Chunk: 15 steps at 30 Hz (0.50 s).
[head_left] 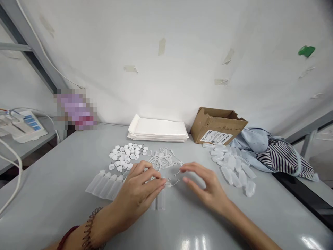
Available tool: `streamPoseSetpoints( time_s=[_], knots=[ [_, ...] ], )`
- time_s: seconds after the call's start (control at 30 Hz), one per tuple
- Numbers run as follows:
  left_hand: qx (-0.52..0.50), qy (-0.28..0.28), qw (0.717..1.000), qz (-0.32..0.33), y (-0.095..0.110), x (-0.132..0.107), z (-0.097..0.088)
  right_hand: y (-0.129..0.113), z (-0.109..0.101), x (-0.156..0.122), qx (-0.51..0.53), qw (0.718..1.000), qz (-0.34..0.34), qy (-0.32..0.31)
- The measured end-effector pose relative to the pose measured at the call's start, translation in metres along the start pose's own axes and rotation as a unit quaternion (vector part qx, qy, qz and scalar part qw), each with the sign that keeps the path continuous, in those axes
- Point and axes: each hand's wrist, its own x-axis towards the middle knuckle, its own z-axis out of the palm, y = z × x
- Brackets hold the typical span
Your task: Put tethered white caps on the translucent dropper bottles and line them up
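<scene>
Across the grey tabletop [197, 224], caps [127, 151] are strewn; fingers are parted on the right hand [209, 187], narrowed on the left hand [139, 191], whose grip cannot be told.

We observe moderately bright, even light on the wall [179, 93], darkening toward the upper-right corner. We note white glare on the table [187, 222] at bottom centre and lower right, slight blur on the right hand [205, 184], wide-angle edge stretch, and pixelation covering the purple item [76, 109].

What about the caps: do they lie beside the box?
No, the caps lie left of the cords, and the box stands to their right.
</scene>
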Motion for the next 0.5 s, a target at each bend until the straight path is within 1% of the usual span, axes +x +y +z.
streamPoseSetpoints(
  time_s=[0.03, 0.07, 0.17, 0.23, 0.33, 0.5],
  knots=[
    [0.003, 0.006, 1.0, -0.005, 0.0, 0.0, 0.0, 0.014, -0.005, 0.001, -0.108, 0.994, -0.01, 0.031],
    [0.005, 0.009, 1.0, -0.013, 0.0, 0.0, -0.001, 0.028, -0.011, 0.002, -0.226, 0.972, -0.011, 0.057],
    [0.014, 0.022, 0.999, -0.03, 0.001, -0.001, -0.001, 0.068, -0.03, 0.004, -0.319, 0.943, 0.035, 0.084],
    [0.027, 0.027, 0.999, -0.033, 0.001, -0.001, -0.001, 0.085, -0.038, 0.004, -0.375, 0.921, 0.067, 0.08],
    [0.036, 0.021, 0.998, -0.038, 0.001, -0.001, 0.0, 0.094, -0.039, 0.004, -0.45, 0.886, 0.097, 0.046],
    [0.035, 0.016, 0.998, -0.056, 0.001, -0.002, 0.002, 0.096, -0.029, 0.01, -0.531, 0.842, 0.093, -0.019]
  ],
)
